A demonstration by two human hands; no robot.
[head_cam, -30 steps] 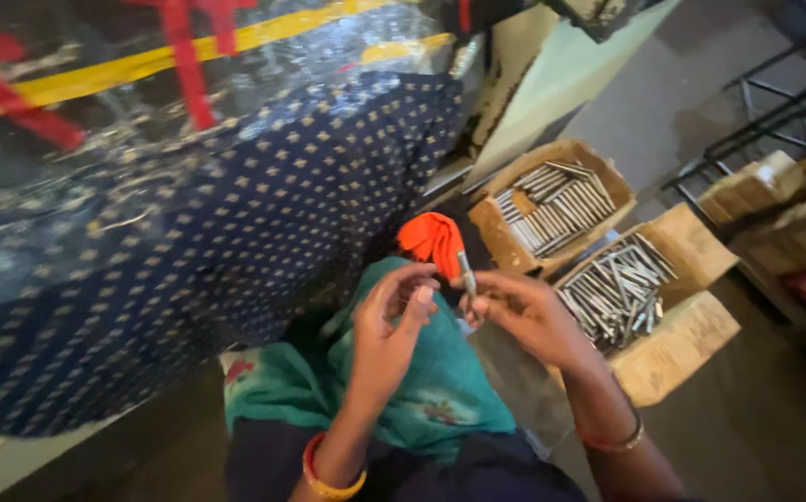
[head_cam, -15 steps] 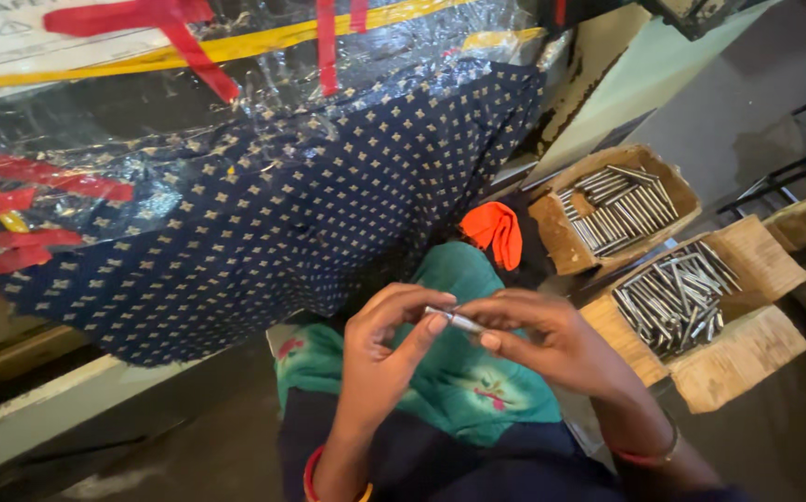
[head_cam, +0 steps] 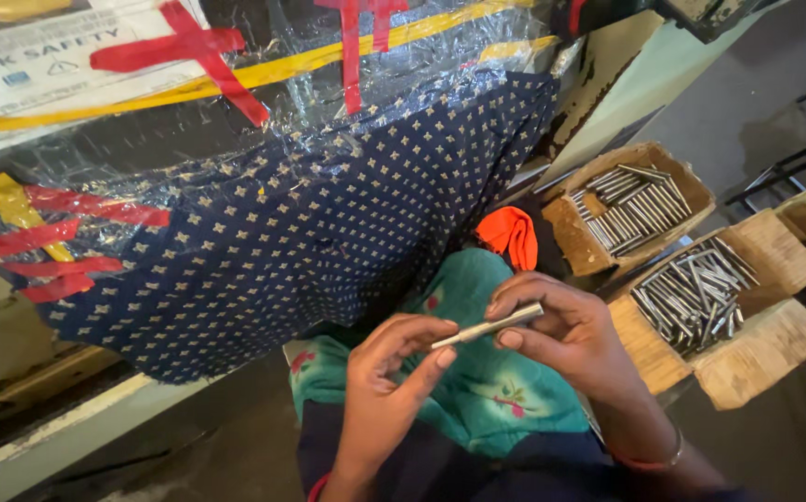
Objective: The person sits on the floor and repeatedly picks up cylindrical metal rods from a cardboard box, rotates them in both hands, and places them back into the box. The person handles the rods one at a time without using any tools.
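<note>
Steel rod [head_cam: 488, 326], slim and silver, held level above a teal floral cloth [head_cam: 477, 390] over the lap: left hand [head_cam: 386, 376] pinching its near end with thumb and fingertips, right hand [head_cam: 561, 335] closed on its far end. Right of the rod, two open cardboard boxes [head_cam: 640, 206] [head_cam: 700, 302] filled with like rods. Beyond the rod, an orange cloth [head_cam: 509, 234] and a navy dotted fabric [head_cam: 301, 223] beneath plastic-wrapped, red-taped sheeting [head_cam: 235, 84].
</note>
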